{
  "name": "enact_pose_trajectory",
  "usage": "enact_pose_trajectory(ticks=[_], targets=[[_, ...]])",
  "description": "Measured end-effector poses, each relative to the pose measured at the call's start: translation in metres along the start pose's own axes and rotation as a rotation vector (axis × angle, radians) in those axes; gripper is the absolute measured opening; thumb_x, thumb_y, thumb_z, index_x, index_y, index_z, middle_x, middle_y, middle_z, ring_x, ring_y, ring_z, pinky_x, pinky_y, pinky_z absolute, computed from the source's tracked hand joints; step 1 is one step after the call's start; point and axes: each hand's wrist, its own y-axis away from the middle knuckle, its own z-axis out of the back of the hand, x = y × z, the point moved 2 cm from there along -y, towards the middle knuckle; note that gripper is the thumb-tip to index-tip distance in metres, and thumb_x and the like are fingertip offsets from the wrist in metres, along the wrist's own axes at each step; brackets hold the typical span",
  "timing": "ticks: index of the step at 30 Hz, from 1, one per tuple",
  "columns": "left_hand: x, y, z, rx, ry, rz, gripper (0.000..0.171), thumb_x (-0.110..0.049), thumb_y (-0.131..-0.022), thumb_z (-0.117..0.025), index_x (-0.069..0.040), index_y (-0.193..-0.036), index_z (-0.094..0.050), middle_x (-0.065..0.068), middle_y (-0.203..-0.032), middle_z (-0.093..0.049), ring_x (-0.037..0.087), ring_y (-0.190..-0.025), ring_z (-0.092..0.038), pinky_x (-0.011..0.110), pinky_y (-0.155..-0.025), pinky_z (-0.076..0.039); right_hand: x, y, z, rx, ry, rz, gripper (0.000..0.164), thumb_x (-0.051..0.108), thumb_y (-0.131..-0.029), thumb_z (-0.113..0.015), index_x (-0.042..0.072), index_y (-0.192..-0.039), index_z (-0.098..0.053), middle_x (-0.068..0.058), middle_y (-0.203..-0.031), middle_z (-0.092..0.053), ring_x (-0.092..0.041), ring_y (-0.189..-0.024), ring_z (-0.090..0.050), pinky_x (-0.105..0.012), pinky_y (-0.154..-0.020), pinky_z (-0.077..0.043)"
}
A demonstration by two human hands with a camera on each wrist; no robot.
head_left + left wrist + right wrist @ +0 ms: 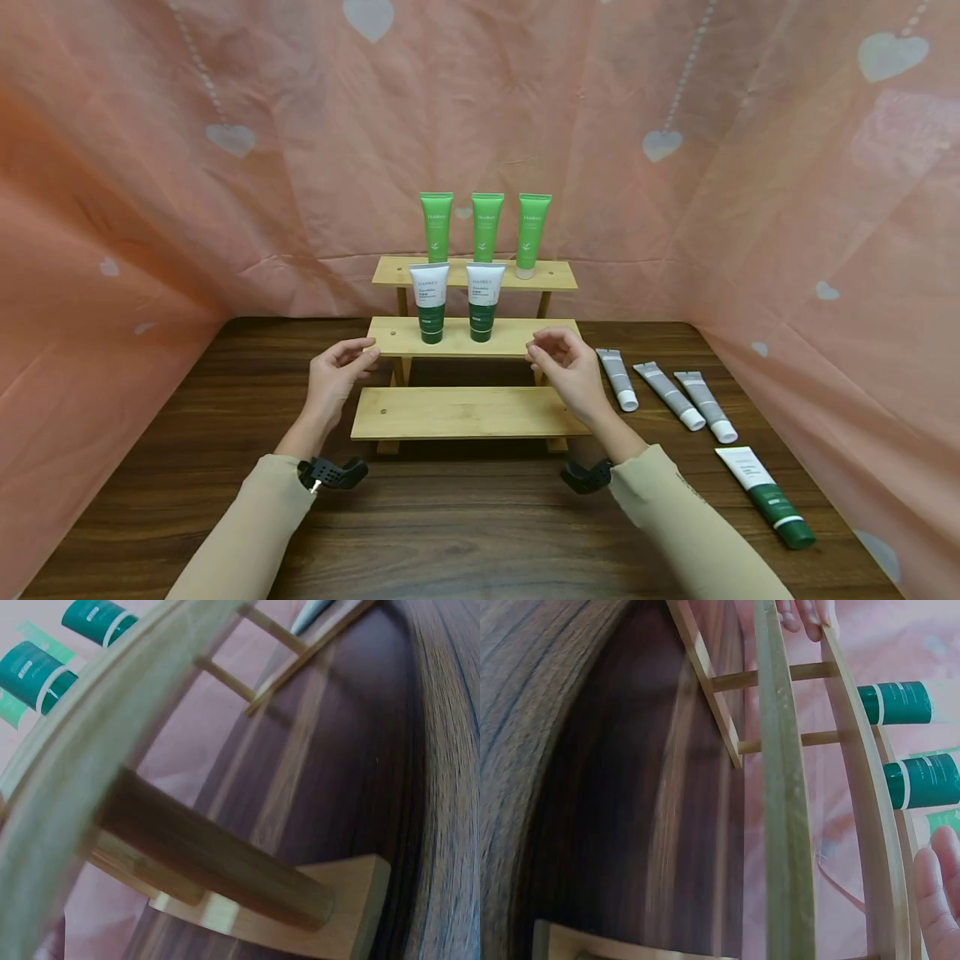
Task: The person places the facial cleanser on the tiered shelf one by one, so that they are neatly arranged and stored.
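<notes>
A three-step wooden display stand (pixel 465 414) stands on the table. My left hand (pixel 333 383) pinches the left end of its middle shelf (pixel 517 335) between thumb and fingers. Near that shelf's right front edge is my right hand (pixel 568 367), loosely bent and holding nothing. Two white-and-dark-green squeeze tubes, one on the left (pixel 430 304) and one further right (pixel 483 302), stand upright on the middle shelf. Behind them, three bright green tubes (pixel 531 233) are upright on the top shelf. The right wrist view shows the left hand's fingertips (pixel 810 616) at the shelf end.
Three grey tubes with white caps, among them the middle one (pixel 669 395), lie on the dark wooden table (pixel 465 533) right of the stand. A white-and-green tube (pixel 767 497) lies nearer the front. Pink curtain (pixel 300 183) with white hearts encloses the back and sides.
</notes>
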Motion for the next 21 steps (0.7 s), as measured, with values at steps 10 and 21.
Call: enact_pose_trajectory(ticks=[10, 21], targets=[[-0.005, 0.000, 0.000, -0.001, -0.019, 0.035, 0.040, -0.025, -0.080, -0.075, -0.002, -0.111, -0.065, 0.002, -0.086, -0.069, 0.011, -0.075, -0.066, 0.025, -0.066, -0.053, -0.021, 0.011, 0.022, 0.017, -0.005, -0.005, 0.027, 0.000, -0.089, -0.061, -0.014, -0.109, -0.051, -0.027, -0.096, -0.058, -0.020, -0.081, -0.064, -0.029, -0.067, -0.054], [-0.009, 0.002, -0.001, 0.020, -0.057, 0.062, 0.040, -0.023, -0.083, -0.072, -0.002, -0.116, -0.063, -0.001, -0.087, -0.067, 0.010, -0.077, -0.065, 0.028, -0.070, -0.053, -0.025, 0.033, 0.050, -0.063, 0.038, -0.046, 0.024, 0.001, -0.087, -0.063, -0.011, -0.107, -0.054, -0.029, -0.096, -0.057, -0.025, -0.080, -0.066, -0.039, -0.069, -0.054]])
